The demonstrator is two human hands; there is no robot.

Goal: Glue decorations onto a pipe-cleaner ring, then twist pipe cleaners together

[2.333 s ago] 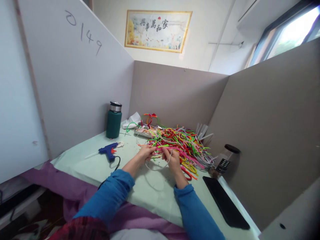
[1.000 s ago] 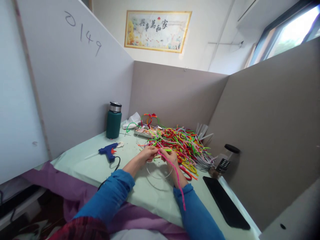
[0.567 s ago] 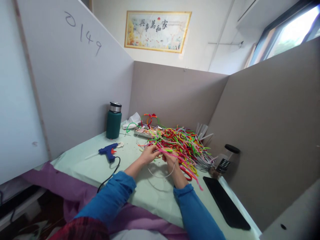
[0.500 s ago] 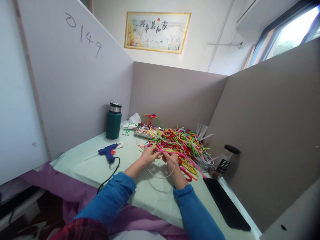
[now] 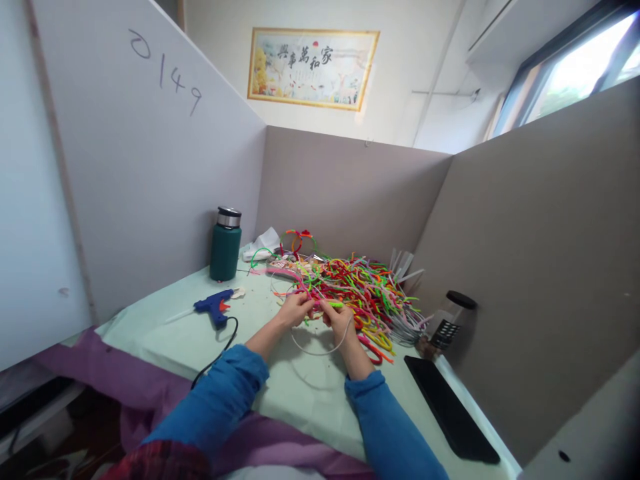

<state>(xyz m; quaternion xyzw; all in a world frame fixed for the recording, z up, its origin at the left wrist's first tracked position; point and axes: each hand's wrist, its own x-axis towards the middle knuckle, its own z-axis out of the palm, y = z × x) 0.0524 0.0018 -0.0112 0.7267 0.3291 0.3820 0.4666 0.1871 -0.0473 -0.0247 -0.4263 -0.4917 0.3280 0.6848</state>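
My left hand (image 5: 296,309) is closed, its fingertips pinching a pink pipe cleaner (image 5: 283,272) whose free end stretches up and to the left. Close beside it, my right hand (image 5: 340,320) is closed too, pinching at the same spot where pink and bright green fuzzy strands meet. A thin white wire hoop (image 5: 317,354) hangs in a curve between both hands, above the table. Fingers hide exactly how the strands wrap around the hoop. Just beyond my hands lies a big heap of colourful pipe cleaners (image 5: 363,283).
A blue glue gun (image 5: 215,307) with a black cord lies left, before a green bottle (image 5: 225,247). Behind are a metal tray (image 5: 280,264) and crumpled white tissue (image 5: 265,241). At right are a clear jar with black lid (image 5: 461,300) and a black slab (image 5: 450,408). Partitions enclose the table.
The pink pipe cleaner's long free end has swung from the lower right over to the upper left. Both hands stay close together, still pinching.
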